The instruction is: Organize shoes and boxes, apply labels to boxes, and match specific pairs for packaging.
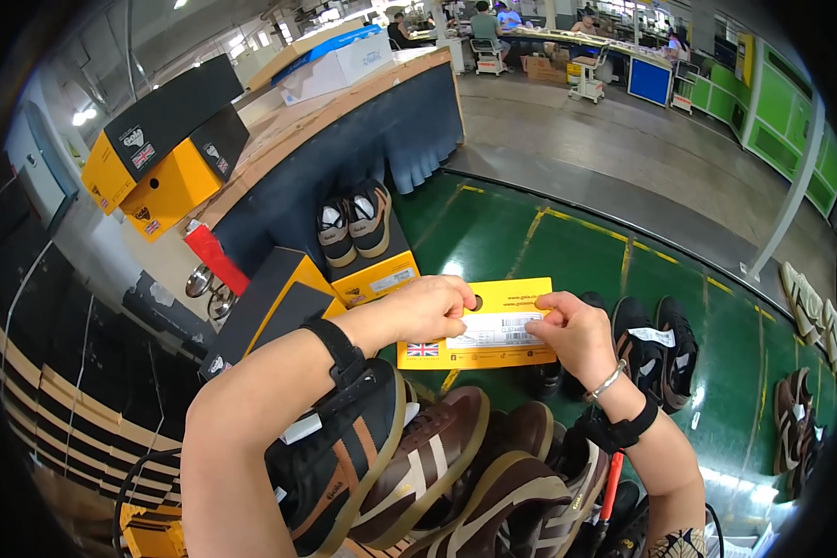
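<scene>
In front of me is a yellow cardboard panel (474,361), like the end of a shoe box, with a round hole near its top and a small printed flag. A white barcode label (493,333) lies across its middle. The fingers of my left hand (430,309) are pinched at the label's upper left corner, beside the hole. At the upper right corner my right hand (577,335) pinches with thumb and bent fingers. Below my hands, a black sneaker (339,465) with a brown stripe and several brown sneakers (428,460) stand close together.
A pair of sneakers (370,223) rests on a yellow-and-black shoe box (372,279) beyond my left hand. More shoe boxes (172,195) sit on a bench with a dark cloth. Black shoes (674,349) stand right on the green surface. A red-handled tool (611,485) lies near my right forearm.
</scene>
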### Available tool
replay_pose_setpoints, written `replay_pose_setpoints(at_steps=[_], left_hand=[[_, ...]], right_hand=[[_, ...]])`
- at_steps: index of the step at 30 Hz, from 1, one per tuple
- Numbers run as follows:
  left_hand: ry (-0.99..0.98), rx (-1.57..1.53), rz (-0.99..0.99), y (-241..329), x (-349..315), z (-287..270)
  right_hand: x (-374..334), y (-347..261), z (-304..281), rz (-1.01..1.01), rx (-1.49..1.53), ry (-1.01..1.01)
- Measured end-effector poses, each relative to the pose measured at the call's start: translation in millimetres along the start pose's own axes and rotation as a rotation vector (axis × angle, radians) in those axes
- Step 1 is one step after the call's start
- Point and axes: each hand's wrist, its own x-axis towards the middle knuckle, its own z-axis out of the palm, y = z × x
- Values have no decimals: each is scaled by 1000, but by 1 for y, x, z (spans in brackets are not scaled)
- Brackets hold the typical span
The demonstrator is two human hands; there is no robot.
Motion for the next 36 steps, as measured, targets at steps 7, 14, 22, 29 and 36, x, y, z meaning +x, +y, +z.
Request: replay_pose_setpoints(at_steps=[7, 14, 22, 29, 36], left_hand=[[33, -3, 12, -4, -8, -3], [36, 17, 19, -3, -8, -3], [47, 14, 0, -6, -10, -3], [155, 192, 171, -2, -14, -3], [198, -77, -127, -37, -18, -4]], right_hand=[[6, 6, 9, -247, 20, 78], [6, 5, 9, -187, 0, 55], [6, 1, 13, -242, -7, 69], [-1, -7, 21, -292, -143, 94], [-20, -26, 52, -808, -200, -156]])
